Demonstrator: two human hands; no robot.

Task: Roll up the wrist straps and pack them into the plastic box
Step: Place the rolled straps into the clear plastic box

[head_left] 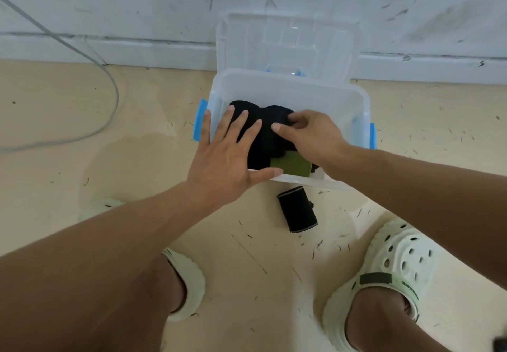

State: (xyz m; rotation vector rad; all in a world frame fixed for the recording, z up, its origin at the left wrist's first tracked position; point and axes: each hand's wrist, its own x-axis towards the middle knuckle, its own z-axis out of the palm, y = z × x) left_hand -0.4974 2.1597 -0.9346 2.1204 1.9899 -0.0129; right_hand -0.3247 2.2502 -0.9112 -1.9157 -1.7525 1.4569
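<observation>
- Left hand (225, 154): fingers straight and spread, palm down, lying flat on the black rolled wrist straps (263, 137) inside the plastic box (288, 88); thumb stretched along the box's near rim. Grip apart, nothing clasped.
- Right hand (310, 134): reaches into the box from the right; fingers bent, fingertips on the top of the black straps beside the left hand. Whether the fingers pinch the fabric or only press it cannot be told.
- Straps in the box: a dark mass filling the middle and near part; single rolls are hard to separate by eye. An olive-green patch (290, 163) shows at the near edge, just under the right wrist.
- One more rolled wrist strap (297, 209), black, lies on the floor (82, 132) just outside the box's near wall, between the person's feet, touched by neither hand.
- Box: clear plastic, blue latches (199, 121) on left and right sides, standing on the floor against the white wall (137, 3); its clear lid (288, 38) is open and leans back on the wall.
- Pale green clogs (395, 263) on both feet at the bottom of the view.
- Grey cable (112, 88) loops over the floor at left, well apart from the box.
</observation>
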